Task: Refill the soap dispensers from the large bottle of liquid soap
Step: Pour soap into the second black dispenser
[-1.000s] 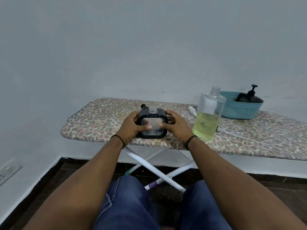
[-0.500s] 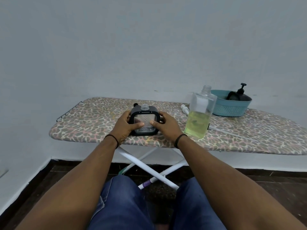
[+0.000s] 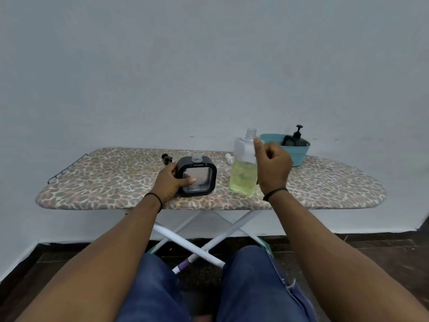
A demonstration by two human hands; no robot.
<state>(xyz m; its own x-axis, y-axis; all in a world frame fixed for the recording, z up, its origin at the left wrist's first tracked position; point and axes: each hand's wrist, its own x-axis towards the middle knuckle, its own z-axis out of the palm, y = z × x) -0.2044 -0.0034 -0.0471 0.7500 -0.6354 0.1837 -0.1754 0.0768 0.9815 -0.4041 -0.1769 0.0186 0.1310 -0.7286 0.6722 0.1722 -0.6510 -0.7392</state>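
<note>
Progress so far looks like prep only, nothing poured yet as far as can be judged. Square black-framed dispenser (image 3: 197,176) standing upright near the front edge of the ironing board (image 3: 104,182), pump already out and neck open, clear body looking pretty much empty. Black pump (image 3: 166,158) lying just behind it toward the back edge, a white pump (image 3: 229,158) also lying loose further right. Large bottle (image 3: 244,165) upright just right of the dispenser, also near the front edge, cap off, roughly half full of yellow-green soap. Teal basket (image 3: 299,154) near the back edge on the right side with another black dispenser (image 3: 299,138) in it, pump on, so probably untouched. Still to do: pour into the square one, refit the pump, then deal with the one in the basket. Left hand (image 3: 170,182) clamped on the dispenser's left side, thumb across the front face, fingers wrapped round behind, steadying it. Right hand (image 3: 274,168) up at the bottle's right side, fingers loosely curled with the thumb raised near the shoulder, seems right up against it or just short, can't really tell whether there's contact. Not closed on anything visible. Bottle sits just left of those curled fingers, so only a short close-in to grab it.
</note>
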